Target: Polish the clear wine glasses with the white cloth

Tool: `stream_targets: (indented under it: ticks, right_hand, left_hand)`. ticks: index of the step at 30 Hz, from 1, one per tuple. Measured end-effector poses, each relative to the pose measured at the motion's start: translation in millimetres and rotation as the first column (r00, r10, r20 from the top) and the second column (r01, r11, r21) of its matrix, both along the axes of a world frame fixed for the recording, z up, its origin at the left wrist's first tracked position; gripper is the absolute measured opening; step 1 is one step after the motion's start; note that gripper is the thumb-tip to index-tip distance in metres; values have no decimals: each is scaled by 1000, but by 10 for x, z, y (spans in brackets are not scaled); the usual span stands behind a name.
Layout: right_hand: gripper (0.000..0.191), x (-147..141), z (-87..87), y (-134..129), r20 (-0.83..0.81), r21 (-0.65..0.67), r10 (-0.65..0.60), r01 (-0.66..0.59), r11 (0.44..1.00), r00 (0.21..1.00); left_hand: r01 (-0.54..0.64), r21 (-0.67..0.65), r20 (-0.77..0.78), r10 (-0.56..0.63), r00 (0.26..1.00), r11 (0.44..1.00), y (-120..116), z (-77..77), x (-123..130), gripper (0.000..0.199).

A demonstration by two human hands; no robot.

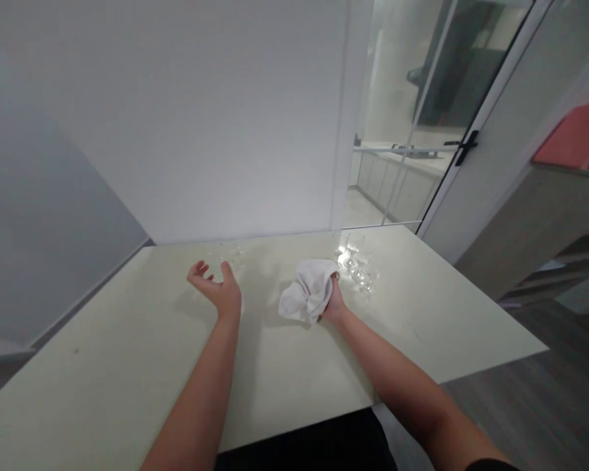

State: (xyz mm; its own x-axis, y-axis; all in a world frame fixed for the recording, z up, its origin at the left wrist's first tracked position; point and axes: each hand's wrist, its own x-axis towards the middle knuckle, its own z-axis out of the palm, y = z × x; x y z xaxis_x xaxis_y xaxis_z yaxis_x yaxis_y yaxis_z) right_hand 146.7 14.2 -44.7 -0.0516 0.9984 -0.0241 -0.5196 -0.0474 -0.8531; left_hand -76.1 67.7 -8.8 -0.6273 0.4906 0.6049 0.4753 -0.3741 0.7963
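A crumpled white cloth (307, 291) is bunched in my right hand (332, 303), just above the table; the fingertips are mostly hidden by it. My left hand (218, 288) is raised over the table with the thumb apart from loosely curled fingers, and I see nothing in it. Close behind that hand stand faint clear glasses (238, 250), hard to make out against the pale surface. Beyond the cloth, to the right, several clear stemmed glasses (352, 260) form a group near the back edge.
The pale table (294, 379) reaches a white wall (245, 131) at the back. At the right rear is a glass-paned door with a black handle (466, 147). A shelf unit (559, 216) with a pink object (576, 137) on top stands farther right.
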Motion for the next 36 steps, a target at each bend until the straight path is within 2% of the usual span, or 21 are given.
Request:
stream_targets:
  ticks: [2,4,7,10,14,18,24,27,30,33,36]
  right_hand:
    - [81,27,41,-28,-40,19,12,-11,1000,999]
    - [82,36,80,-52,-81,34,2,1,999,997]
    - [82,33,150,-87,-164,63,-20,31,998,986]
    - [76,42,227,-125,-215,80,-3,21,997,977]
    - [66,68,276,-154,-211,87,-4,22,996,977]
    - [60,47,214,-123,-203,92,-11,30,995,979]
    - [55,-47,49,-49,-151,-7,51,-53,999,987]
    - [53,-55,2,-40,-176,-7,65,-68,998,982]
    - [55,-47,-15,-40,-215,-10,68,-72,997,974]
    - [56,-42,-13,-39,-235,13,65,-63,998,970]
    - [55,-47,-5,-38,-247,39,65,-57,998,967]
  left_hand:
    - [-38,-66,73,43,996,997,152,-148,-213,56]
    - [3,-138,107,11,994,990,296,-281,-347,67]
    - [90,-198,140,-63,988,976,455,-415,-428,82]
    - [142,-196,135,-117,984,970,525,-464,-439,81]
    - [143,-157,118,-126,985,977,534,-465,-430,63]
    - [189,-111,142,-172,975,976,524,-465,-420,54]
    - [162,-107,140,-146,979,981,514,-500,-423,55]
    - [184,-122,152,-165,974,975,513,-531,-428,61]
    - [207,-140,143,-188,972,968,493,-529,-426,55]
    - [152,-93,123,-141,982,984,446,-424,-387,46]
    - [78,35,138,-82,987,996,332,-214,-259,44]
